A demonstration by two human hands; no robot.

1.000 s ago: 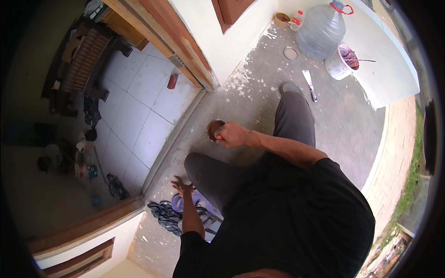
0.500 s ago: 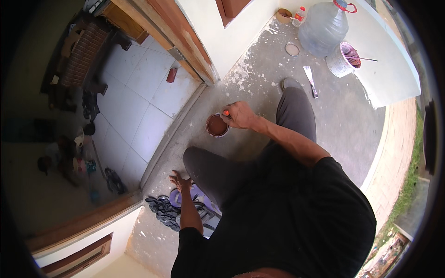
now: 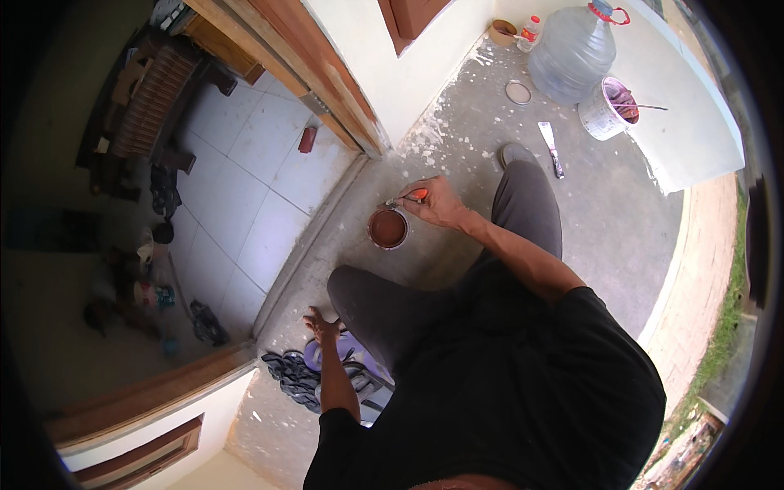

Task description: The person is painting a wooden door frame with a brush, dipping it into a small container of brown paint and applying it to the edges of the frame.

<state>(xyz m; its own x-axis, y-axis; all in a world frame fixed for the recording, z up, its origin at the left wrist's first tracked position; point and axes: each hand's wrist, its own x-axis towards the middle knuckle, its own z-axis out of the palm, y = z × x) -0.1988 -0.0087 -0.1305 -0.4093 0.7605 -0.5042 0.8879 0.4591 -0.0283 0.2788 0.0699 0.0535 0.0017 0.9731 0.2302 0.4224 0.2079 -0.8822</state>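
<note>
My right hand [image 3: 437,202] was closed tight around a small paintbrush [image 3: 418,194] with an orange handle. The brush pointed left, and its tip was right by the top edge of a round paint can [image 3: 389,247]. I could not tell if the tip touched the rim or was just over it. The can stood on the gray concrete floor [image 3: 449,155], in front of my bent knee and near the door sill [image 3: 306,237], and there was brown paint [image 3: 386,229] inside it.

My left hand [image 3: 323,325] was down low beside my knee, with its fingers spread wide — I could not tell if it was touching the floor. Close to it were a purple thing [image 3: 351,347], partly hidden by my arm, and a crumpled black plastic bag [image 3: 290,380].

Past my foot lay a scraper [image 3: 551,151], flat on the floor. Farther off, a round lid [image 3: 518,92] lay near a big clear water jug [image 3: 572,57]. A white bucket [image 3: 596,121] with a thin stick [image 3: 649,107] poking out stood beside the jug. Over by the wall were a brown bowl [image 3: 503,33] and a little bottle [image 3: 529,34] with a red cap — side by side. Through the doorway, a small red-brown block [image 3: 307,140] sat on the white tiles [image 3: 245,155].
</note>
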